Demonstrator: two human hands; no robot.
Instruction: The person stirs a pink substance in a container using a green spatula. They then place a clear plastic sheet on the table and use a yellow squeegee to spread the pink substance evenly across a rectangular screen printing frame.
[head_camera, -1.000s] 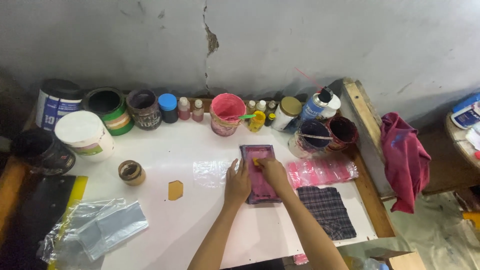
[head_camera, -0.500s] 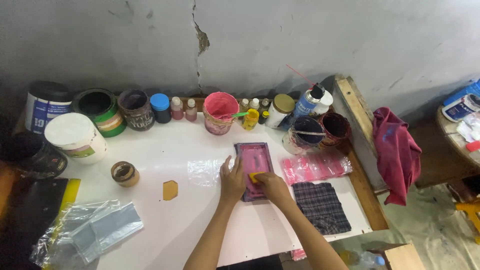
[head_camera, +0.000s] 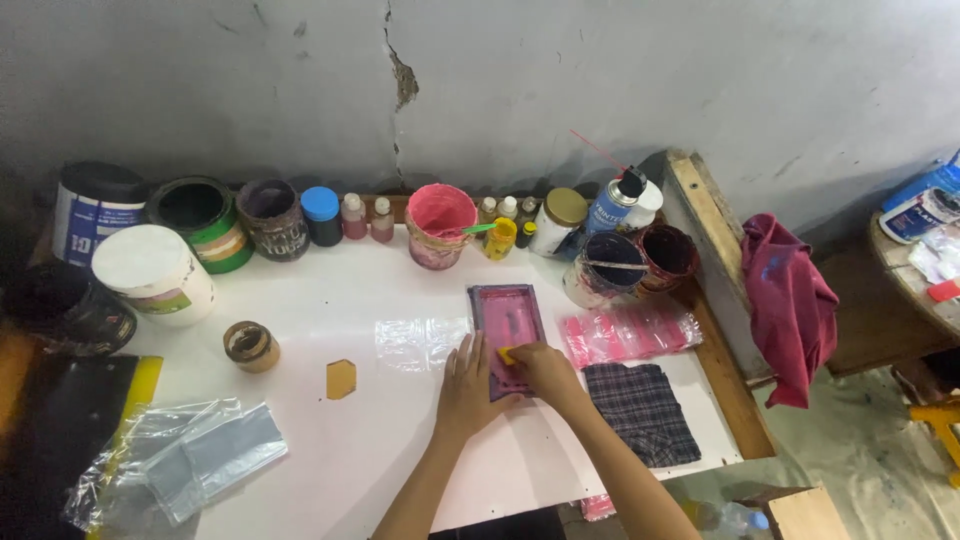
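Note:
A small pink-stained rectangular screen frame (head_camera: 507, 322) lies on the white table (head_camera: 330, 440). My left hand (head_camera: 465, 385) presses flat on the frame's lower left edge. On the lower part of the frame, my right hand (head_camera: 540, 368) is closed on a small yellow squeegee (head_camera: 507, 354). Clear plastic pouches (head_camera: 415, 340) lie just left of the frame. A row of pink-printed pouches (head_camera: 630, 332) sits to its right.
Paint pots line the wall: a pink one (head_camera: 440, 222), a green one (head_camera: 195, 215), a white tub (head_camera: 155, 272), small bottles (head_camera: 362, 217), a spray can (head_camera: 612, 205). A checked cloth (head_camera: 640, 410), a red garment (head_camera: 790, 300) and clear bags (head_camera: 180, 465) lie around.
My right hand has drawn the yellow squeegee down the frame toward me. My left hand stays on the frame's left side.

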